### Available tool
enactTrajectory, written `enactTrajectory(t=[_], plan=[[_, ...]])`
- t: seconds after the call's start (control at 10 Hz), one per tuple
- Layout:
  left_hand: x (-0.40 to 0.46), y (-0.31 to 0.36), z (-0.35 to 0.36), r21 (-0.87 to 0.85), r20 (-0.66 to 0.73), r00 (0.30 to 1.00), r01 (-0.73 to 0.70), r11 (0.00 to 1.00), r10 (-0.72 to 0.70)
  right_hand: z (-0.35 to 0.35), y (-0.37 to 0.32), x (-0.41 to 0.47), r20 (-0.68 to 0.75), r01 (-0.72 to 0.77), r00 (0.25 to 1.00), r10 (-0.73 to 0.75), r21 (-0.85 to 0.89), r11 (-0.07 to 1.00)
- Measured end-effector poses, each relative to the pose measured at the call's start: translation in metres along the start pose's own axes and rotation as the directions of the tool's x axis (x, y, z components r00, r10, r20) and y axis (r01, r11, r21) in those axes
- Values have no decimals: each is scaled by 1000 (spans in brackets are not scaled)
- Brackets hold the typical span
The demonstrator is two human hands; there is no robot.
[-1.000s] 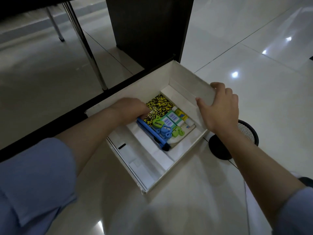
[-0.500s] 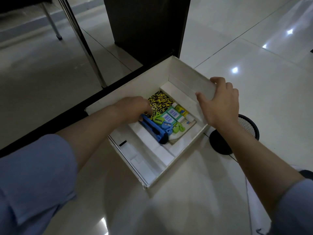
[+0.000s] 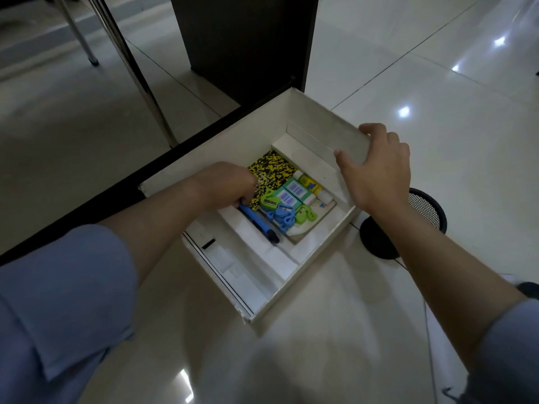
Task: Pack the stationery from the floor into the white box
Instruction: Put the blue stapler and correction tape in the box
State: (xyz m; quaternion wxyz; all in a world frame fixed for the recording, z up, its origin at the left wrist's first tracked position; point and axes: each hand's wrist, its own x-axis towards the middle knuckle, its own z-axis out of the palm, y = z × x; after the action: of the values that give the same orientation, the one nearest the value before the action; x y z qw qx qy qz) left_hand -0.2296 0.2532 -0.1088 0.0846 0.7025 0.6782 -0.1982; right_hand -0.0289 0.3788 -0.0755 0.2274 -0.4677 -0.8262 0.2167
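One view only, head camera, looking down at the floor (image 3: 320, 360).

- White box (image 3: 294, 275): open, on the floor, near a dark cabinet (image 3: 245, 39) at the far side.
- Contents, packed in the box's inner recess: yellow-and-black speckled notebook (image 3: 274, 170); green barcoded erasers (image 3: 291, 192); green sharpener (image 3: 269, 202); blue clips (image 3: 281, 218); green clip (image 3: 304, 215); small yellow item (image 3: 309, 182); blue pen (image 3: 256, 221) along the recess's left edge.
- Left hand (image 3: 230, 182): inside the box, fingers curled on the far end of the blue pen; grip looks closed, pen lying nearly flat.
- Right hand (image 3: 376, 170): thumb inside and fingers outside the box's right wall, steadying it.
- Black mesh pen cup (image 3: 425, 208): on the floor just right of the box, outside it.

Progress, as judged: nearly complete. No loose stationery shows on the visible floor; left to do are seating the pen and possibly the mesh cup.
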Motion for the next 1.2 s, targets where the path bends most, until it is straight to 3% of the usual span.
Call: enactTrajectory(t=[0.3,0.5,1.0,1.1,1.2], plan=[[-5,3,1,-92,-38,998,47,995,-50,-1,0,0,-10,0,1000,0,6,1000],[-4,31,-6,-251,-28,999,-42,967,36,0,0,0,-21,0,1000,0,8,1000],[-8,33,-4,-183,-30,999,-32,983,27,2,6,1,-18,33,999,-32,20,999],[-29,44,-15,-365,-124,982,91,927,-145,1,7,0,-29,42,999,-41,27,999],[-59,76,-33,-751,-259,899,43,659,-354,2,9,-4,-83,29,996,-21,95,995]])
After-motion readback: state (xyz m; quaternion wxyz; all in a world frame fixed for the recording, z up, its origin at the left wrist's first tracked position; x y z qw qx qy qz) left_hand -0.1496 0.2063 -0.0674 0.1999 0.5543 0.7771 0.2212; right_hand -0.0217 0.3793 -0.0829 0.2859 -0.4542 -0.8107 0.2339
